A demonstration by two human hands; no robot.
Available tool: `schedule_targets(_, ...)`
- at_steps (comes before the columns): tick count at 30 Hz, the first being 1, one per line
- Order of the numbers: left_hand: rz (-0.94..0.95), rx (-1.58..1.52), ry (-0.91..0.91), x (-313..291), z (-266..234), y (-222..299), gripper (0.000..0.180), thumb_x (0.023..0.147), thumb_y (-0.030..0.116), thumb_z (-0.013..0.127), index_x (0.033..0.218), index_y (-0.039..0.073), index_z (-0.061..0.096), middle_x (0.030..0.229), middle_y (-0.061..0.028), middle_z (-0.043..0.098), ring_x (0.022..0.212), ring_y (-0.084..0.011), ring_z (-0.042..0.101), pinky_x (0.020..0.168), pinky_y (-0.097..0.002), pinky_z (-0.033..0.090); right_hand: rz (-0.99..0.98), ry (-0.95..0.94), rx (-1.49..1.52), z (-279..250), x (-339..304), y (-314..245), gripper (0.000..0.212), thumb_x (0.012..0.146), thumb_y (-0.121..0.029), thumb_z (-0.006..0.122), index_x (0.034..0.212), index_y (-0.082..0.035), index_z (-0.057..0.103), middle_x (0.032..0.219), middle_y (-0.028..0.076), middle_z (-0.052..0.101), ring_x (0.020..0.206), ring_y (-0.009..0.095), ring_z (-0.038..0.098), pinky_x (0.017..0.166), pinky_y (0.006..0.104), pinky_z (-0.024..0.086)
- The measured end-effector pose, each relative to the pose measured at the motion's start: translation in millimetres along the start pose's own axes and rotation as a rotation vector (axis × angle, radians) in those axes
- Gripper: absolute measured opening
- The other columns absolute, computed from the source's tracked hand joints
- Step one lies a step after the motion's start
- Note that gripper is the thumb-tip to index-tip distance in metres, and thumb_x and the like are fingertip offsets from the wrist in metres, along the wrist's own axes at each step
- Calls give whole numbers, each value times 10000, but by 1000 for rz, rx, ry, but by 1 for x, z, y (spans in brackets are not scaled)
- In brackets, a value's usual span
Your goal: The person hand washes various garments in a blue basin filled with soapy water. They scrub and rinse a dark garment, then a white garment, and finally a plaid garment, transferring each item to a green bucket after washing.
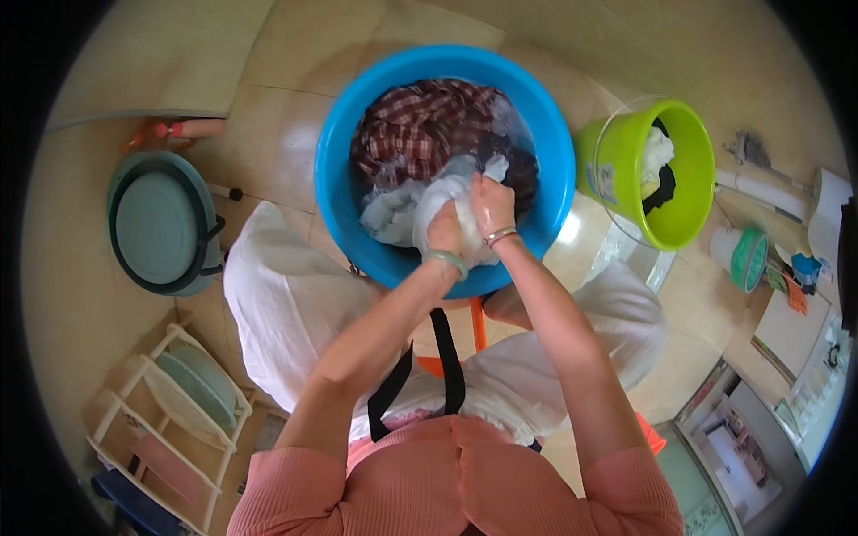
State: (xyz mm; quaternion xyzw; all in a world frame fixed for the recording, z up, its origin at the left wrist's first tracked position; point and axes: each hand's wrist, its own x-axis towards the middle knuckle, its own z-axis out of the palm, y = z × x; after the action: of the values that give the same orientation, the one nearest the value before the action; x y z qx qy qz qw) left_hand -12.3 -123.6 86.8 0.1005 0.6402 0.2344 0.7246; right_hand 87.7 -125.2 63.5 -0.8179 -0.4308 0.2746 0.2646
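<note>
In front of me a round blue basin [332, 170] holds wet laundry and some water. A white cloth garment [436, 198] is bunched up near the basin's near side, with both hands on it. My left hand [444, 230], below a green bangle, is closed on the lower part of this cloth. Just to its right my right hand [492, 205], with a bracelet at the wrist, grips the cloth, and a bit of white sticks out above the fingers. Behind them lies a dark red plaid shirt [407, 134]; darker fabric sits at the right.
Right of the basin stands a lime green bucket [693, 192] with white and black cloth inside. At the left are a grey-green folding basin [156, 228] and a pale wooden rack [183, 447] holding basins. A small bin [749, 259] with a green liner stands at the right.
</note>
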Motion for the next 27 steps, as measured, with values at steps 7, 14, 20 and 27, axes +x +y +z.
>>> schedule_targets(7,-288,-481,-559,32,-36,29,408,984,355,419,1143,31,610,1023,-92,675,920,-234,641,846,-363,503,-332,-87,229,-16,-69,-95,119,856,-111,601,774,-43,547,689,202,603,663,400,616,617,473,499)
schedule_targets(14,-112,-52,-27,0,-3,-10,395,1008,305,434,1251,9,532,1191,-89,603,1047,-205,599,889,-344,486,44,-100,-30,-2,-1,2,368,963,-295,470,750,-10,566,715,234,621,683,426,614,631,496,499)
schedule_targets(20,-67,-371,-398,-6,-19,31,339,990,287,417,1123,29,594,1090,-98,640,954,-216,625,856,-354,502,-187,-66,228,-14,-62,-64,228,930,-233,560,867,-17,594,754,235,613,736,432,609,635,461,484)
schedule_targets(27,-90,-233,-186,-19,1,-13,429,1028,363,388,1329,68,470,1281,-93,576,1140,-237,577,997,-393,452,67,-138,-68,-1,13,35,342,952,-346,490,894,-47,645,713,234,609,713,426,608,671,483,481)
